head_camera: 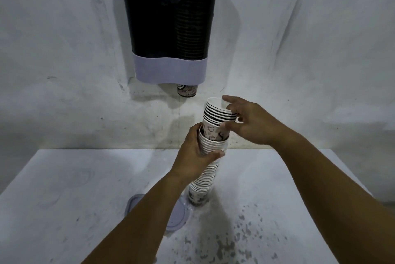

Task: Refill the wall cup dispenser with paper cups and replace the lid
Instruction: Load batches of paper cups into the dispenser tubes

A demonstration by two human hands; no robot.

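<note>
A dark wall cup dispenser with a pale lilac base band hangs on the wall, one cup poking out beneath it. A cup column shows through its right side. My left hand grips a tall stack of printed paper cups standing on the table. My right hand holds a shorter stack of cups, its bottom cup partly nested in the top of the tall stack. The round lilac lid lies on the table, partly hidden by my left forearm.
The white table runs up to the stained white wall. Dark speckles mark the table's near right part.
</note>
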